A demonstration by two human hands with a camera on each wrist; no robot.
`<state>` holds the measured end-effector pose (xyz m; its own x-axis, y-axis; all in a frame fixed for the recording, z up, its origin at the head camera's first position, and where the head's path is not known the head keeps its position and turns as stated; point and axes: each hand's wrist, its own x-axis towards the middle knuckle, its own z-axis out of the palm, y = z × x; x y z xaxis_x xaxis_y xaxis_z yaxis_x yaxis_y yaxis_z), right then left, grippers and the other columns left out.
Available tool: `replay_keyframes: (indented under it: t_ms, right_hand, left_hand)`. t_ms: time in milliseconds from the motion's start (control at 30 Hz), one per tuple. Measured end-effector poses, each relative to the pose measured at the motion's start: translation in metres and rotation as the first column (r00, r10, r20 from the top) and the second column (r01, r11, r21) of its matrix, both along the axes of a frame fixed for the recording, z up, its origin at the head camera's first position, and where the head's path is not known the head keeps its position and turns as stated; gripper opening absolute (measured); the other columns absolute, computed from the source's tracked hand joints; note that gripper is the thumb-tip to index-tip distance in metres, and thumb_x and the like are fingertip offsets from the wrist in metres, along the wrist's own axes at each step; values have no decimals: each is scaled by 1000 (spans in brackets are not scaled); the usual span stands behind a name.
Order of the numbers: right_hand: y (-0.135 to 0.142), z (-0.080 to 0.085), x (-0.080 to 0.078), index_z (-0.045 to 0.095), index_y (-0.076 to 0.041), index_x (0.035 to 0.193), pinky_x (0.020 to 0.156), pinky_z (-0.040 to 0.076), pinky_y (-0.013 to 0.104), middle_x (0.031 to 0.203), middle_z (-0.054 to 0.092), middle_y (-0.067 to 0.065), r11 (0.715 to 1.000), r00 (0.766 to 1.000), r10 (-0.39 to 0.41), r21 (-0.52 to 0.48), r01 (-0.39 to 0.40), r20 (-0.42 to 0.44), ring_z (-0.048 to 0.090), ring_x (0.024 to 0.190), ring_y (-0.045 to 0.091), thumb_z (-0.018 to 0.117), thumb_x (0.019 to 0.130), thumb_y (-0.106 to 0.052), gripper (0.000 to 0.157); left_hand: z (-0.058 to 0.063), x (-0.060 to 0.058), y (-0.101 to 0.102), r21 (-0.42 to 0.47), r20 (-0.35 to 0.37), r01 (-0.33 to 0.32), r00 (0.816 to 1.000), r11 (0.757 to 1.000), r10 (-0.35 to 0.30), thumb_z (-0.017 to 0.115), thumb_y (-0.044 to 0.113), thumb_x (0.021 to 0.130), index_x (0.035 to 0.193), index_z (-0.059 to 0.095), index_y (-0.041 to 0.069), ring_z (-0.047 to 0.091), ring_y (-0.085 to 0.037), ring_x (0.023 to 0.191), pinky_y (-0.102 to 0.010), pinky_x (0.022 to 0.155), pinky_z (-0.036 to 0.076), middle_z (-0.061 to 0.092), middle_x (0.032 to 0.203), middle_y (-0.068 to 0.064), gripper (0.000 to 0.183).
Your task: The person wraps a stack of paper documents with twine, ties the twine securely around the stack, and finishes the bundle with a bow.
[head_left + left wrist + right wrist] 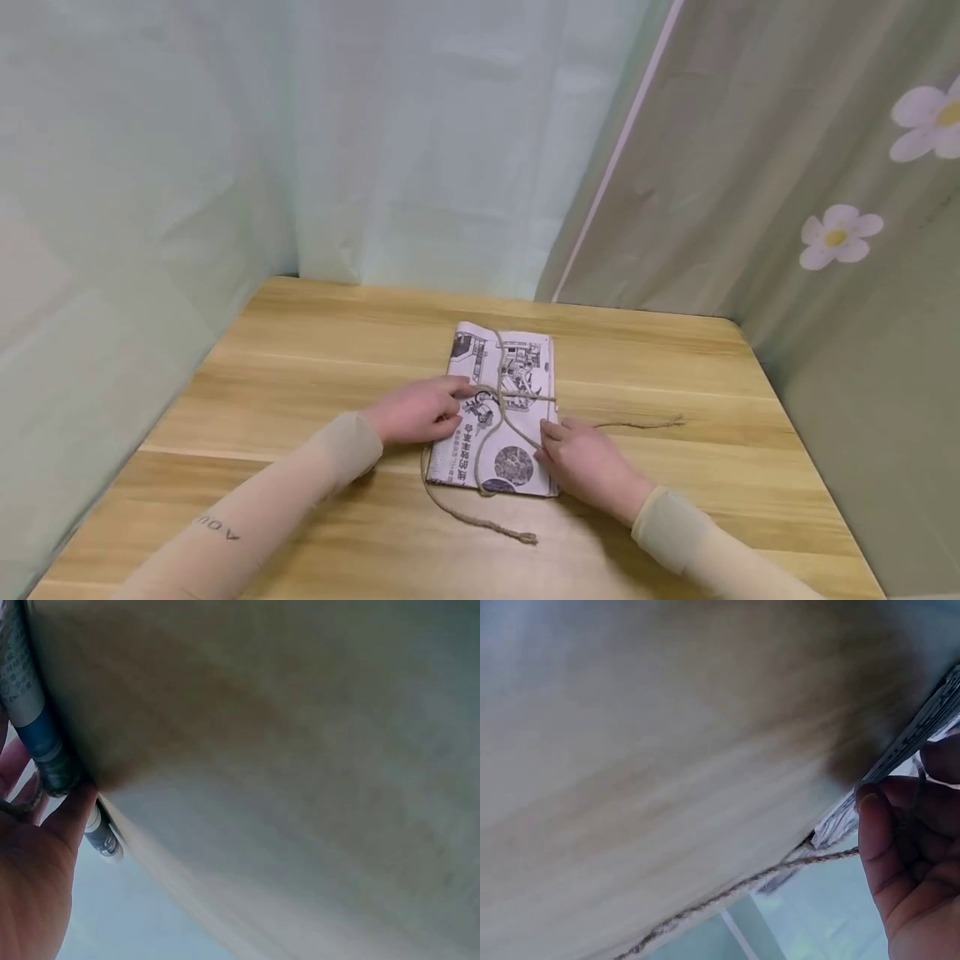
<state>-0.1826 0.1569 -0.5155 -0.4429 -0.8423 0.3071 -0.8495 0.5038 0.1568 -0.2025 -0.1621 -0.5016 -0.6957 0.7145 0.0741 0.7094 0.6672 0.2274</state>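
Note:
A folded newspaper bundle point(517, 367) lies flat on the wooden table, with brown twine point(501, 358) running lengthwise and crosswise over it. My left hand point(423, 410) is at the bundle's left edge and grips one strand, whose frayed tail curves out on the near side. In the left wrist view, that twine point(28, 804) passes through the fingers and the thumb touches the bundle's edge. At the lower right edge, my right hand point(592, 462) pinches another strand. Its tail point(742, 883) trails away from the hand in the right wrist view. The strands cross near the bundle's middle.
The wooden table point(300, 375) has rounded far corners. Pale curtains point(450, 167) hang behind and beside it, the right one point(885, 333) printed with white flowers. One frayed twine end lies right of the bundle, another in front of it.

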Motion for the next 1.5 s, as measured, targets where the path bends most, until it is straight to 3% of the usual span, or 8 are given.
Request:
replay_keyframes:
  t_ms: [200, 367, 533, 767, 833, 967, 1033, 1500]
  right_hand:
    - [-4, 6, 1, 72, -2, 101, 68, 57, 34, 103, 71, 9, 1000, 998, 5, -5, -4, 61, 64, 78, 22, 70, 90, -17, 19]
    - [-2, 15, -4, 74, -8, 105, 81, 57, 38, 106, 72, 7, 1000, 985, -28, -8, 30, 168, 67, 92, 24, 68, 91, -12, 16]
    - [4, 23, -10, 75, -9, 99, 77, 57, 38, 98, 72, 5, 986, 971, -145, -50, 157, 193, 65, 89, 23, 70, 89, -9, 12]
    - [4, 28, -26, 74, -7, 104, 78, 56, 39, 91, 70, 3, 955, 910, -207, -131, 268, 358, 66, 84, 20, 70, 91, -7, 15]
    - [3, 28, -30, 75, -7, 105, 76, 55, 38, 88, 70, 1, 954, 907, -196, -142, 264, 372, 65, 80, 18, 71, 91, -10, 15]
    - [4, 30, -37, 76, -9, 102, 71, 54, 36, 82, 67, -4, 958, 910, -187, -137, 252, 370, 60, 74, 14, 73, 91, -18, 14]
    - [6, 29, -41, 77, -11, 99, 70, 53, 36, 80, 65, -5, 957, 905, -200, -123, 262, 375, 58, 73, 13, 72, 92, -19, 12]
    - [41, 20, -52, 75, -13, 103, 87, 54, 45, 99, 74, 3, 954, 857, -256, -24, 298, 447, 69, 92, 24, 67, 92, -16, 13]
  left_hand:
    - [1, 11, -5, 38, -14, -60, 998, 997, 61, 63, 35, 95, 68, 48, 28, 41, -27, 137, -39, 113, 34, 50, 146, -6, 32]
    - [10, 18, -10, 116, 98, -272, 960, 955, 261, 71, 37, 90, 91, 58, 20, 48, -30, 128, -44, 104, 44, 40, 151, -14, 22]
    - [20, 17, -12, 219, 367, -498, 839, 839, 402, 73, 19, 89, 141, 45, 4, 62, -20, 89, -36, 79, 55, 58, 122, -12, 61]
    - [30, 13, -17, 273, 715, -655, 628, 704, 307, 54, 7, 100, 126, 57, -2, 64, -29, 69, -35, 55, 55, 65, 90, -19, 27]
    - [33, 12, -17, 292, 697, -636, 653, 714, 297, 53, 9, 102, 123, 60, -2, 64, -29, 73, -38, 61, 57, 65, 90, -19, 25]
    - [36, 11, -20, 233, 379, -456, 856, 859, 352, 59, 17, 100, 116, 69, 6, 65, -23, 87, -41, 81, 55, 68, 97, -9, 22]
    - [37, 12, -23, 159, 185, -389, 915, 908, 359, 62, 20, 98, 112, 72, 10, 63, -19, 90, -39, 83, 53, 67, 98, -2, 19]
    - [29, 5, -58, 52, -22, -378, 925, 924, 380, 66, 21, 96, 108, 75, 14, 58, -16, 85, -36, 78, 52, 61, 94, 3, 16]
